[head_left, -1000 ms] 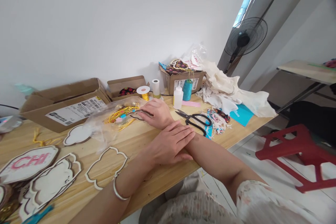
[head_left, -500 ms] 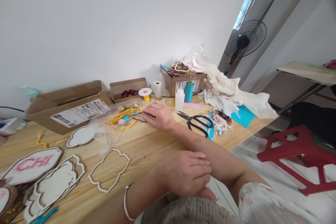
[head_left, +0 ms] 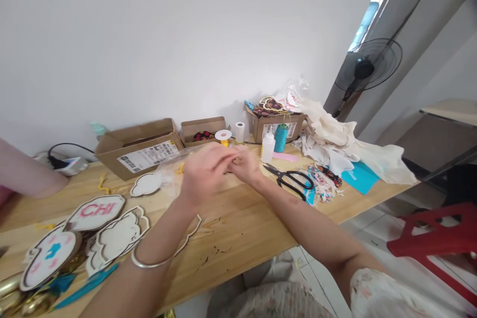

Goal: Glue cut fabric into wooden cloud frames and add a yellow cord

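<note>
My two hands meet over the middle of the table. My left hand, with a silver bangle on its wrist, is smeared by motion and its fingers cannot be made out. My right hand has its fingers curled closed around a dark-edged cut-out outline, of which only a sliver shows; the rest is hidden between the hands. Behind my left hand lies a clear plastic bag with yellow cords, mostly covered. A scalloped white outline lies partly under my left forearm. Black-handled scissors rest right of my right hand.
Cardboard boxes, a thread spool, a white bottle and a teal thread cone line the wall. White cloud-shaped cut-outs and a CHI plaque lie left. Pale cloth and a red stool are right.
My left hand has moved up and forward from near my body to meet my right hand. The view has turned left, bringing a pale limb-like shape in at the left edge.
</note>
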Tool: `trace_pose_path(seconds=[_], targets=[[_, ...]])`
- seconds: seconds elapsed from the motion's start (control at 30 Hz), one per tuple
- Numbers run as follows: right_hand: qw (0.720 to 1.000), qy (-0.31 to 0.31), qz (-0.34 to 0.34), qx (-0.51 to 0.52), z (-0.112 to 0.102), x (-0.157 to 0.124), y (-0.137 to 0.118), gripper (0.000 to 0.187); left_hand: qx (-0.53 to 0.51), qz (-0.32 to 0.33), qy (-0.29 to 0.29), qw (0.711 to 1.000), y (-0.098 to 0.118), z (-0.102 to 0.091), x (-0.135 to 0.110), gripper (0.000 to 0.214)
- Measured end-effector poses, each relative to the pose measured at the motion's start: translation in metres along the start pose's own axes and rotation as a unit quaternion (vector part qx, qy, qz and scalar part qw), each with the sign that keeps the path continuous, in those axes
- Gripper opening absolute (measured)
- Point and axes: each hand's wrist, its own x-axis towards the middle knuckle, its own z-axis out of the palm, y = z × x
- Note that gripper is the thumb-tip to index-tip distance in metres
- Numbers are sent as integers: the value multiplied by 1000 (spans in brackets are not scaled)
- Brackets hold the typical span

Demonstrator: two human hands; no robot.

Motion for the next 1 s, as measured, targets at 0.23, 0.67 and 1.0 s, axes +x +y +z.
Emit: trace_pose_path(seconds=[0.23,0.67,1.0], targets=[[973,-11,126,192,-22,30,-33,30,-154,-424,97,887,-48,-10,-47,29],[858,-70,213,463,-15,13,-28,47,-669,-602,8,436,-29,-5,-55,21],[803,-110,309,498,-19,-5,-26,34,-610,-614,-149,478,-30,-11,-61,42]])
